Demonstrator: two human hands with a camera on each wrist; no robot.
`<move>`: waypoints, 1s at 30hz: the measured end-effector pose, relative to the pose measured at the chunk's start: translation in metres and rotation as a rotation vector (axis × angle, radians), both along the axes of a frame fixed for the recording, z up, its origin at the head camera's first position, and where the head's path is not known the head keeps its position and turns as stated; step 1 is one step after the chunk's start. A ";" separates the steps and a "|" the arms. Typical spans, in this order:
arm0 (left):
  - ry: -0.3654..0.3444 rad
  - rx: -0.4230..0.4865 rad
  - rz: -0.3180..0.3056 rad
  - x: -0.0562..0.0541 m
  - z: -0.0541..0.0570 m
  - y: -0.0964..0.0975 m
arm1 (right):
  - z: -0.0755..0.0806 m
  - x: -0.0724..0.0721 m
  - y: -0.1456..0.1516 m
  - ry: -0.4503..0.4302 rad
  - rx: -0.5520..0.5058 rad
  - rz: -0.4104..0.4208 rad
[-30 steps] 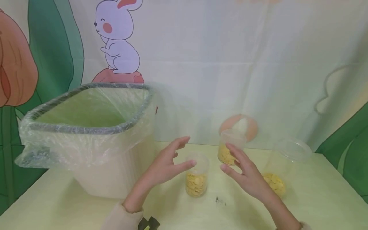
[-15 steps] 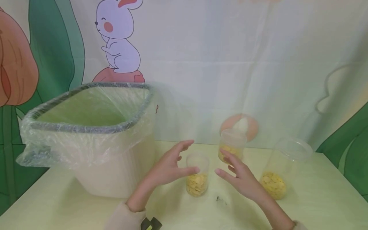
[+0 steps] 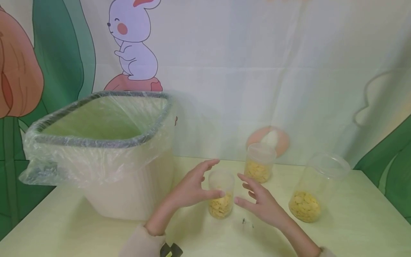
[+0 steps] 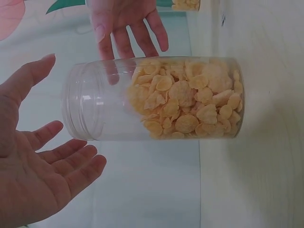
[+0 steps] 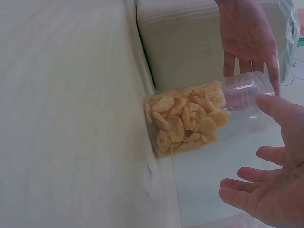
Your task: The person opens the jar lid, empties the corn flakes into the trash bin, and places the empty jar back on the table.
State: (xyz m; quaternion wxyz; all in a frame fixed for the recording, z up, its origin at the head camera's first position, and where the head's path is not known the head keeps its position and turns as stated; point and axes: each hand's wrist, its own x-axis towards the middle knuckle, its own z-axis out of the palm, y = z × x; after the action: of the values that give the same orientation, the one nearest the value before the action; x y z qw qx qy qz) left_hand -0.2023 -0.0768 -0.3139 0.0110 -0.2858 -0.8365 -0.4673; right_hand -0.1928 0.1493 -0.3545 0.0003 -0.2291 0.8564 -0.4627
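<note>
A clear plastic jar point(image 3: 221, 207), partly filled with yellow flakes, stands upright on the table between my two hands. My left hand point(image 3: 192, 189) is at the jar's left, thumb and fingers spread around its upper part without gripping. In the left wrist view the left fingers point(image 4: 80, 166) lie close by the jar's point(image 4: 185, 102) top end. My right hand point(image 3: 261, 203) is at the jar's right, fingers loosely bent and thumb apart, a small gap from it in the head view. The right wrist view has the right palm point(image 5: 275, 190) beside the jar's point(image 5: 185, 121) top.
A bin point(image 3: 125, 192) lined with a clear bag stands at the left. A second jar of flakes point(image 3: 259, 171) is behind the right hand, and a larger one point(image 3: 305, 207) stands further right. Small dark marks point(image 3: 245, 223) show on the table point(image 3: 250, 244). A printed cloth point(image 3: 208, 71) hangs behind.
My right hand has moved left toward the near jar, uncovering the jars behind and beside it. The left hand has shifted slightly right and down. The jars have stayed in place.
</note>
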 end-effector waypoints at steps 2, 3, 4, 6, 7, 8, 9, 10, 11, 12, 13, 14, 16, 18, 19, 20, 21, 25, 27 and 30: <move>0.001 -0.007 0.005 0.000 -0.001 0.001 | -0.002 0.000 -0.001 -0.014 0.000 0.016; -0.001 -0.009 0.007 0.000 -0.001 0.001 | -0.002 0.000 -0.002 -0.020 -0.003 0.025; -0.004 -0.012 0.008 -0.001 -0.002 0.001 | -0.004 0.000 -0.003 -0.022 -0.006 0.035; -0.008 -0.012 0.005 -0.001 -0.003 0.001 | -0.007 0.000 -0.004 -0.029 -0.014 0.048; -0.011 -0.013 0.005 -0.002 -0.004 0.002 | -0.008 0.000 -0.005 -0.032 -0.019 0.055; -0.013 -0.015 0.004 -0.002 -0.005 0.002 | -0.010 -0.001 -0.006 -0.038 -0.024 0.059; -0.016 -0.015 0.004 -0.002 -0.006 0.002 | -0.011 -0.001 -0.006 -0.043 -0.028 0.066; -0.017 -0.016 0.003 -0.002 -0.006 0.002 | -0.013 -0.001 -0.007 -0.045 -0.031 0.074; -0.017 -0.016 0.002 -0.002 -0.007 0.002 | -0.014 -0.001 -0.007 -0.051 -0.036 0.080; -0.015 -0.018 0.002 -0.003 -0.007 0.002 | -0.016 -0.001 -0.008 -0.050 -0.038 0.090; -0.015 -0.021 0.005 -0.003 -0.008 0.003 | -0.017 -0.001 -0.008 -0.052 -0.040 0.098; -0.013 -0.020 0.005 -0.003 -0.008 0.003 | -0.019 -0.002 -0.009 -0.055 -0.043 0.104; -0.009 -0.021 0.006 -0.004 -0.010 0.004 | -0.021 -0.002 -0.009 -0.059 -0.049 0.116; -0.006 -0.020 0.006 -0.004 -0.011 0.004 | -0.023 -0.003 -0.010 -0.067 -0.051 0.125; -0.007 -0.020 0.007 -0.005 -0.012 0.004 | -0.024 -0.003 -0.010 -0.072 -0.054 0.129; -0.006 -0.021 0.006 -0.005 -0.013 0.005 | -0.025 -0.003 -0.010 -0.080 -0.061 0.133; -0.010 -0.022 0.006 -0.005 -0.013 0.005 | -0.025 -0.003 -0.011 -0.087 -0.066 0.140; -0.022 -0.026 0.008 -0.005 -0.014 0.006 | -0.025 -0.003 -0.013 -0.112 -0.088 0.172; -0.030 -0.024 0.010 -0.004 -0.014 0.006 | -0.026 -0.003 -0.014 -0.120 -0.095 0.183; -0.030 -0.020 0.011 -0.004 -0.015 0.008 | -0.026 -0.002 -0.015 -0.130 -0.103 0.172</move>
State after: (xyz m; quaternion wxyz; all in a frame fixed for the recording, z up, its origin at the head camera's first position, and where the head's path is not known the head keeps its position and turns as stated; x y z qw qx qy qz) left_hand -0.2066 -0.0690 -0.3285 -0.0017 -0.2743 -0.8427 -0.4632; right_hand -0.1951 0.1346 -0.3806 0.0835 -0.2709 0.8069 -0.5182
